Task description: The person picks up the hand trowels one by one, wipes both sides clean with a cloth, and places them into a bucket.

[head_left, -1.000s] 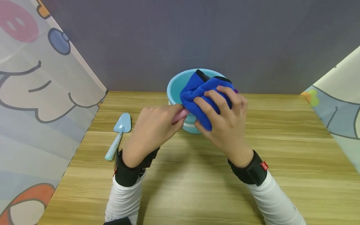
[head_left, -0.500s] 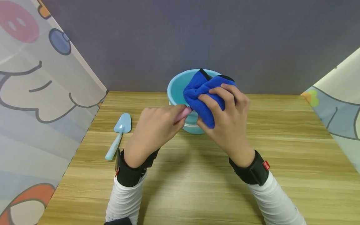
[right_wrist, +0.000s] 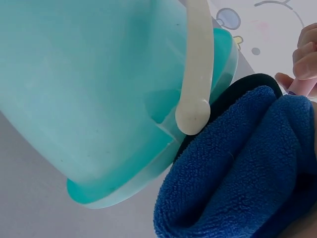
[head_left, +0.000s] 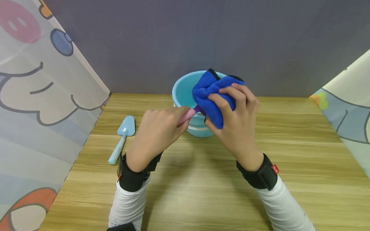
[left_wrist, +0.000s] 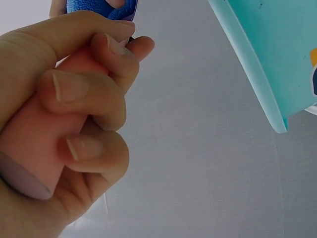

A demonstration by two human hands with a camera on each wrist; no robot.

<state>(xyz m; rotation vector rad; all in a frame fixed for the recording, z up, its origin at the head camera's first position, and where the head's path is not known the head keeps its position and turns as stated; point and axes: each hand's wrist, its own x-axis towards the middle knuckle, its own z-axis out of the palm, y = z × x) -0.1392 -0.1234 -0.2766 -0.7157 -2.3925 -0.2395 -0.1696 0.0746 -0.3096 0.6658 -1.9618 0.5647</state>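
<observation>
My left hand (head_left: 157, 128) grips the pink handle (head_left: 187, 116) of a tool with a purple neck; curled fingers wrap the handle (left_wrist: 39, 139) in the left wrist view. A blue plush cloth (head_left: 212, 99) with black edging covers the tool's far end, so its head is hidden. My right hand (head_left: 238, 125) holds that cloth bunched round the tool, fingers bent over its top. Both are above the mouth of a light blue bucket (head_left: 182, 91). In the right wrist view, the cloth (right_wrist: 233, 163) overlaps the bucket's rim beside its cream carrying handle (right_wrist: 195, 74).
A light blue toy trowel (head_left: 126, 126) lies on the wooden table (head_left: 185, 195), left of my left hand. Behind the bucket rises a grey wall (head_left: 185, 38). Cartoon-printed panels (head_left: 43, 96) flank the table on both sides.
My right hand and the cloth have slid a little right and away from my left hand, baring more pink handle and the purple neck. The left hand has hardly moved.
</observation>
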